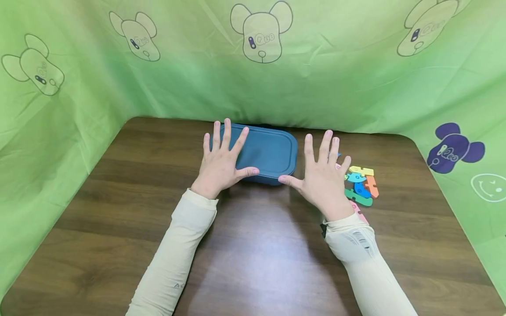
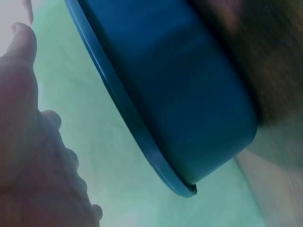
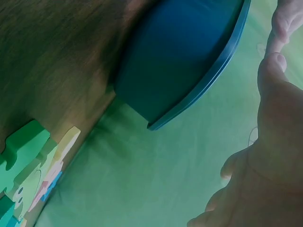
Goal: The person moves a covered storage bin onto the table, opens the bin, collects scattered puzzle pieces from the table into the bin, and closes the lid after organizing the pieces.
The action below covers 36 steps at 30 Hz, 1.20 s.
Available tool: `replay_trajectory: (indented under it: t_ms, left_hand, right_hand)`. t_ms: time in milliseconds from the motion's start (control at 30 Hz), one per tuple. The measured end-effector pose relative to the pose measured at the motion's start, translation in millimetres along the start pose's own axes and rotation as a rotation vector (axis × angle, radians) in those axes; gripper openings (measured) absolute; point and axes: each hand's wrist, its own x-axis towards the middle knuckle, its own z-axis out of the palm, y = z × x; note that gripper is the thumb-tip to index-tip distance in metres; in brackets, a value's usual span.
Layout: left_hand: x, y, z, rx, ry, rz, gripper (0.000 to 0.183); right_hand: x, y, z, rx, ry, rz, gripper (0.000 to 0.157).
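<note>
A blue lidded box [image 1: 269,151] stands near the back edge of the table, its lid on. My left hand [image 1: 219,166], fingers spread, is over the box's left end in the head view. In the left wrist view the hand [image 2: 33,142] is beside the lid's rim, with a gap between them. My right hand [image 1: 326,180] is spread too, just right of the box, its thumb tip near the front right corner. Neither hand holds anything. Colourful puzzle pieces [image 1: 363,189] lie right of my right hand, which partly hides them.
The wooden table [image 1: 118,219] has rounded back corners. A green cloth [image 1: 189,87] with bear-head drawings hangs behind it and along both sides. In the right wrist view, green, yellow and pink pieces [image 3: 28,156] lie near the table's back edge.
</note>
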Motion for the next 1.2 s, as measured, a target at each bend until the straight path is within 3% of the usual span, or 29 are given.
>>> replay_trajectory:
  t_ms: [500, 733, 933, 1200]
  left_hand:
    - [-0.9, -3.6, 0.2, -0.026, -0.003, -0.01, 0.108]
    - [0.5, -6.2, -0.9, -0.077, -0.043, -0.012, 0.11]
    - [2.5, -18.7, 1.1, -0.203, -0.126, -0.069, 0.114]
    - [2.6, -47.2, 10.2, -0.319, -0.218, -0.181, 0.12]
  right_hand:
    - [0, 1, -2.5, 0.005, -0.007, 0.001, 0.126]
    - [0, 1, -2.9, 0.001, -0.029, 0.019, 0.126]
    - [2, 3, 1.3, 0.061, -0.13, 0.023, 0.123]
    - [13, 1, 20.1, 0.245, -0.307, 0.016, 0.118]
